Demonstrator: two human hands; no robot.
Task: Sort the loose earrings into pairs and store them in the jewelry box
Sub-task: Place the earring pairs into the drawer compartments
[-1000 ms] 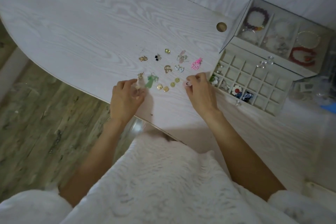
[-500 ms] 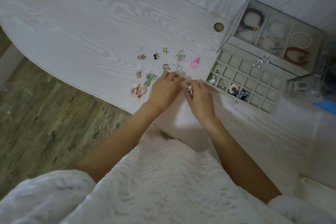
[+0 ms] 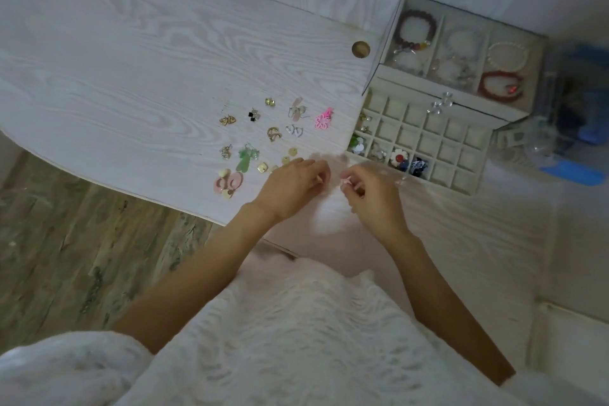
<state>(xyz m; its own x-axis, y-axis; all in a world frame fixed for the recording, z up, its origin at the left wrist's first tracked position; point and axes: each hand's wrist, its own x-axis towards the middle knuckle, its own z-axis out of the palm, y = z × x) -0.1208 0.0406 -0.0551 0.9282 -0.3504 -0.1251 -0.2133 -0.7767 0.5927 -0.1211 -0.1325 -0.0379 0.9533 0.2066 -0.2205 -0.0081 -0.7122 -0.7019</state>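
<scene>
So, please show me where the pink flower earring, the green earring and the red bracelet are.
pink flower earring [image 3: 322,121], head view, on the flower's middle.
green earring [image 3: 243,164], head view, on its long lower part.
red bracelet [image 3: 487,86], head view, on its left arc.

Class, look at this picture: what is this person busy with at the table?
A person is sorting earrings at a white table. Both hands, left hand and right hand, are held close together near the table's front edge, each pinching something small and pale. Many loose earrings lie on the table. The jewelry box stands open at the right, with a few front compartments filled.
</scene>
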